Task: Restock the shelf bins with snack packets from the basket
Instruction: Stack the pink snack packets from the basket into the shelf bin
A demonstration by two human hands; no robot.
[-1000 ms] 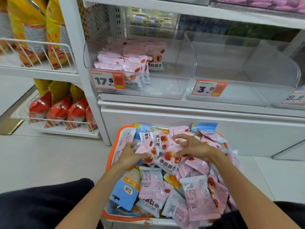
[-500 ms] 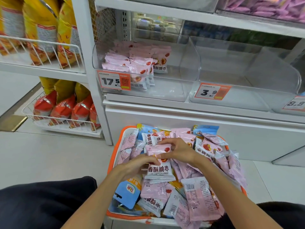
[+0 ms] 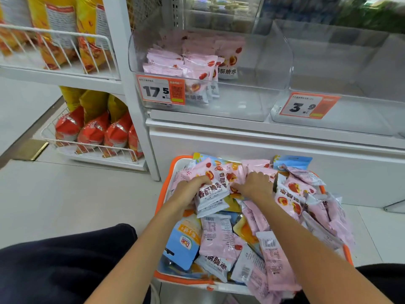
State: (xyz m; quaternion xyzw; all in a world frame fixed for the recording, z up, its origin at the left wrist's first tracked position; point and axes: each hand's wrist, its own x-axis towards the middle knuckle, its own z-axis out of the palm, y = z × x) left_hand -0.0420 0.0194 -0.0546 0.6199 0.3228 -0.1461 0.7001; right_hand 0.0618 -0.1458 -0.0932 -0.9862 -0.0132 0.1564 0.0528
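Pink snack packets lay heaped in orange basket below shelf bin. Left hand clutched small stack; right hand pressed on pile, grasp unclear. Likely light, crinkly, slippery; pinch stack across edges.
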